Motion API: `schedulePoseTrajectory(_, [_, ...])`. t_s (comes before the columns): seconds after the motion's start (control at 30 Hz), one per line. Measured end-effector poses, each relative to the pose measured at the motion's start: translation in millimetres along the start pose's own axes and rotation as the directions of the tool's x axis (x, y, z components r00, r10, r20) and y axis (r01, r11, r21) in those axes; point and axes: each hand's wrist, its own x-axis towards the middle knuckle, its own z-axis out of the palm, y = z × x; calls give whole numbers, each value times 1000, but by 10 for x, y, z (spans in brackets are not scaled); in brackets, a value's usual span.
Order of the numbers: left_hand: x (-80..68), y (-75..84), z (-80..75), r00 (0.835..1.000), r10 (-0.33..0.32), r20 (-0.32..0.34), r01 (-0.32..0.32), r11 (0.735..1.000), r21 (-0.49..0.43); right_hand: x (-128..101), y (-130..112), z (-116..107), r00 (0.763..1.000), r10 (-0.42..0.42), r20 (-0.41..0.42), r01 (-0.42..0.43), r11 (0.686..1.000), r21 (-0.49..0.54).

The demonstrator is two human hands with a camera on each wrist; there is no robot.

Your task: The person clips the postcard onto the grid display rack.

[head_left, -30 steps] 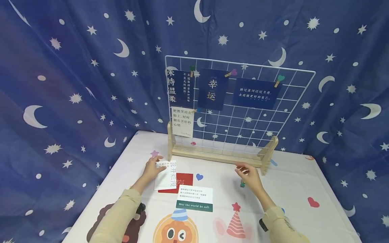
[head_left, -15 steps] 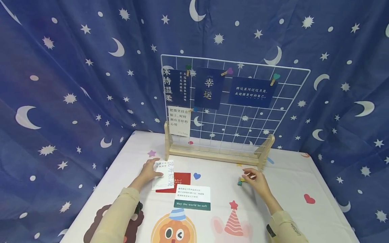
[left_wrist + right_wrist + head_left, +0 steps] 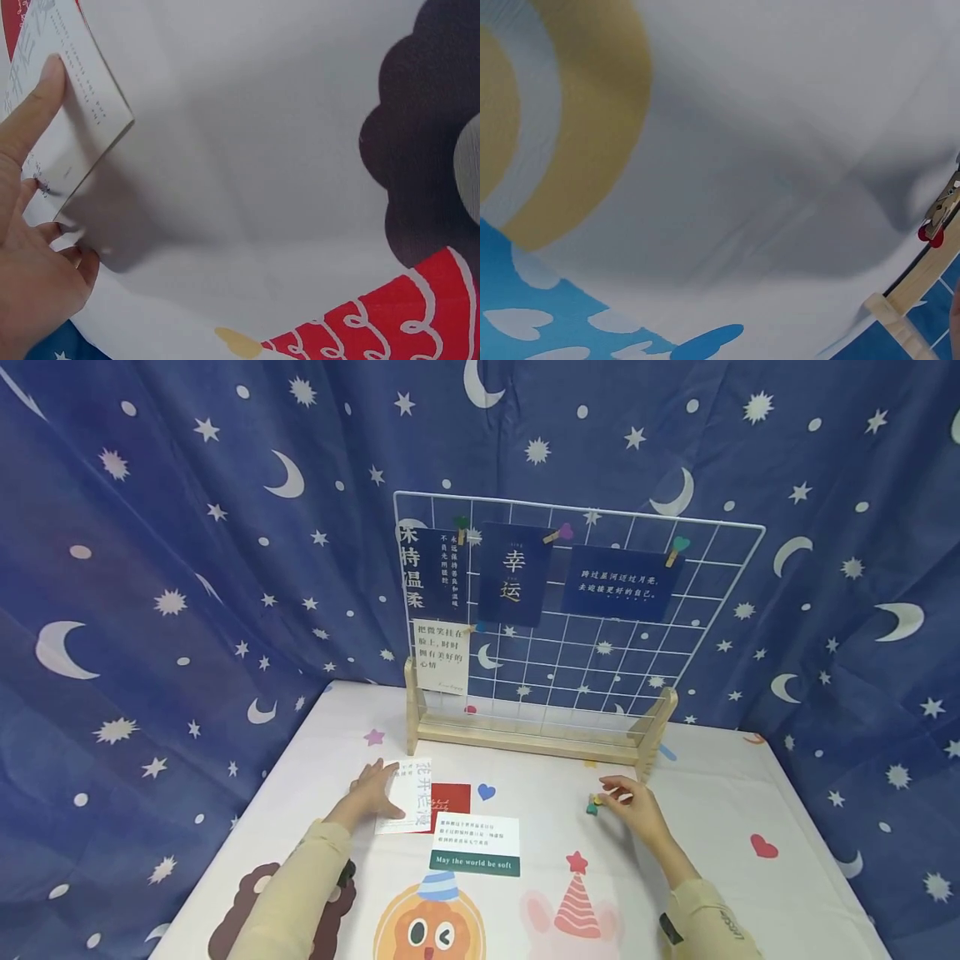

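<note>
My left hand (image 3: 377,783) holds a white card with pale writing (image 3: 412,795) by its left edge. That edge is lifted off the tablecloth. In the left wrist view my thumb (image 3: 36,101) lies on top of the white card (image 3: 82,97), my other fingers curl under it, and its shadow falls on the cloth. The card overlaps a red card (image 3: 452,797). My right hand (image 3: 613,795) is low over the table by the stand's right foot and pinches a small wooden clip with a red heart (image 3: 936,217). Two loose coloured clips (image 3: 592,807) lie just left of it.
A white wire grid (image 3: 637,652) stands in a wooden base (image 3: 525,742) at the back, with several cards clipped to it. A white card with a green band (image 3: 476,843) lies in front of the red one. The table (image 3: 720,793) has a printed cloth, with starry blue curtains all round.
My left hand has raised the white card's left edge and shifted it slightly. My right hand came down and toward me from the stand to the loose clips.
</note>
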Motion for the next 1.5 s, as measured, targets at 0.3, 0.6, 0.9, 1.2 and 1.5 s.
schedulePoseTrajectory(0.3, [-64,137,-103,995,-23,100,17,998,53,-18,105,-24,1000,-6,-19,7,1000,15])
schedulePoseTrajectory(0.6, [-53,152,-62,994,-33,101,22,994,107,-72,133,-61,999,-26,-32,25,999,-29])
schedulePoseTrajectory(0.9, [-25,198,-101,998,-1,61,-11,983,184,-56,207,-103,999,33,-10,-33,996,-82])
schedulePoseTrajectory(1.2, [36,239,-133,991,-109,74,98,984,147,1,225,-157,997,73,11,-71,988,-135])
schedulePoseTrajectory(1.5, [70,204,-10,962,-268,-50,266,963,-45,-3,170,-158,996,83,-22,-85,981,-175])
